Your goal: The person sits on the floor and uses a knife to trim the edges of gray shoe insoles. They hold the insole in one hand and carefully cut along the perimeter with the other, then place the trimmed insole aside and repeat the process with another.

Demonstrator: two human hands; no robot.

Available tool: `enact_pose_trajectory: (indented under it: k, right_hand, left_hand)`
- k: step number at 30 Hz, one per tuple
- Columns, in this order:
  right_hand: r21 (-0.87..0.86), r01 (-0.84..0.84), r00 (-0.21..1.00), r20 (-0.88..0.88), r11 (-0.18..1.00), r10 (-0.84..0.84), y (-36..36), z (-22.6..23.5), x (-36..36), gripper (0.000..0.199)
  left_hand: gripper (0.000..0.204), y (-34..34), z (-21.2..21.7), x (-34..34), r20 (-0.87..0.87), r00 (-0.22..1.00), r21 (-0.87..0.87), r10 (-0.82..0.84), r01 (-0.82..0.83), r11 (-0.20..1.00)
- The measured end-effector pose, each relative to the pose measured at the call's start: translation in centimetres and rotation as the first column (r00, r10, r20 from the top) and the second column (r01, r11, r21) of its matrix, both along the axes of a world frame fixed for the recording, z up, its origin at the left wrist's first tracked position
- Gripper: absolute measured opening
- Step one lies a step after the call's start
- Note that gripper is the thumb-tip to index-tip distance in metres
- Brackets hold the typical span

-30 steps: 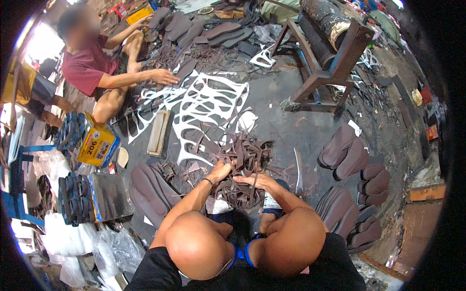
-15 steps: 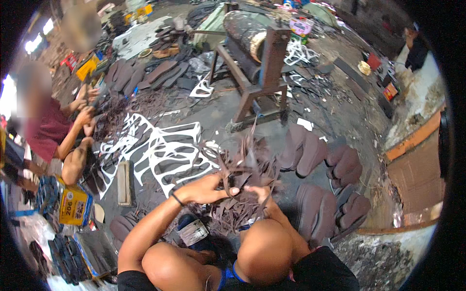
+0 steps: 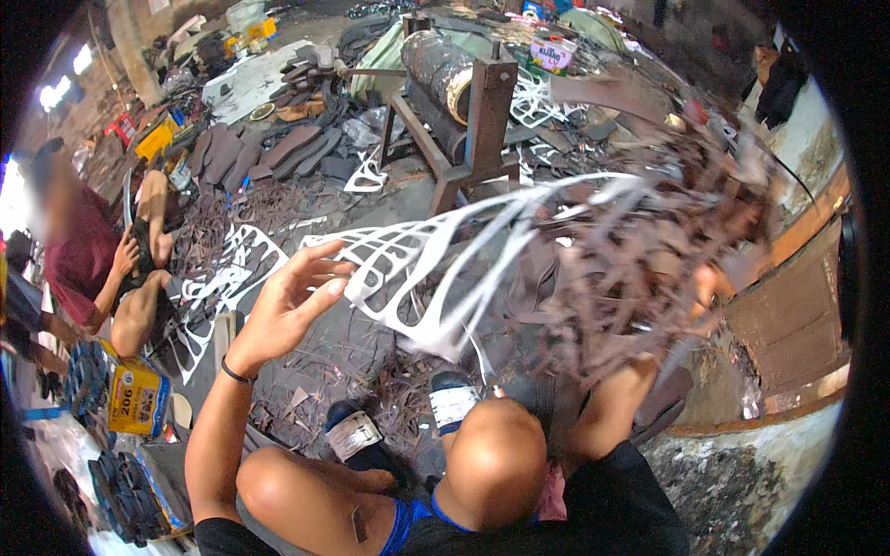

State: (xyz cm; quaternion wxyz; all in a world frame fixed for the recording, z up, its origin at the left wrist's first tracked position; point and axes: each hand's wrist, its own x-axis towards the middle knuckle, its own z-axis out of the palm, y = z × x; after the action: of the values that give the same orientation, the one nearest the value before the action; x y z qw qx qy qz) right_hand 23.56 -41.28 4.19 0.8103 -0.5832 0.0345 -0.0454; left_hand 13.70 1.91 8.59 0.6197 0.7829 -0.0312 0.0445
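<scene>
My left hand [image 3: 292, 301] is raised with its fingers spread, beside the near left end of a white cut-out sheet [image 3: 436, 255] with large holes. Whether the fingertips touch that sheet is unclear. Over on the right, my right hand [image 3: 709, 289] is smeared by motion and partly covered by a big tangle of brown scrap strips [image 3: 630, 278], which it grips off the floor. The far right end of the white sheet runs into this tangle. Loose brown strips [image 3: 408, 408] lie on the floor between my sandalled feet. Most of the brown soles at right are hidden behind the tangle.
A rusty metal stand [image 3: 491, 120] with a roller stands ahead. A co-worker [image 3: 83, 250] sits at left, near a yellow box [image 3: 137, 398]. Brown soles [image 3: 297, 148] lie beyond. A cardboard panel [image 3: 788, 315] leans at right.
My right hand has swung up and right, lifting the brown strips from between my knees. My left hand has moved left and its fingers have spread. The white sheet has been dragged rightward.
</scene>
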Motion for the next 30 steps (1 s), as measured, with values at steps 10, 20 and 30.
enact_pose_trajectory:
  k: [10,20,30]
  right_hand:
    - [0.246,0.566,0.751,0.24,0.787,-0.615,-10.6,6.5,9.4,0.06]
    - [-0.586,0.528,0.839,0.47,0.614,-0.274,15.8,12.0,38.5,0.077]
    - [-0.571,0.074,0.915,0.365,0.817,0.173,12.4,-9.7,16.5,0.029]
  left_hand:
    - [0.056,5.5,-10.3,-6.8,-0.523,0.846,-0.023,0.1,-0.132,0.991]
    - [0.049,4.8,-9.6,-6.5,-0.564,0.819,-0.057,0.107,-0.168,0.984]
    - [0.053,6.6,-18.9,-11.4,-0.45,0.824,0.225,0.344,-0.268,0.937]
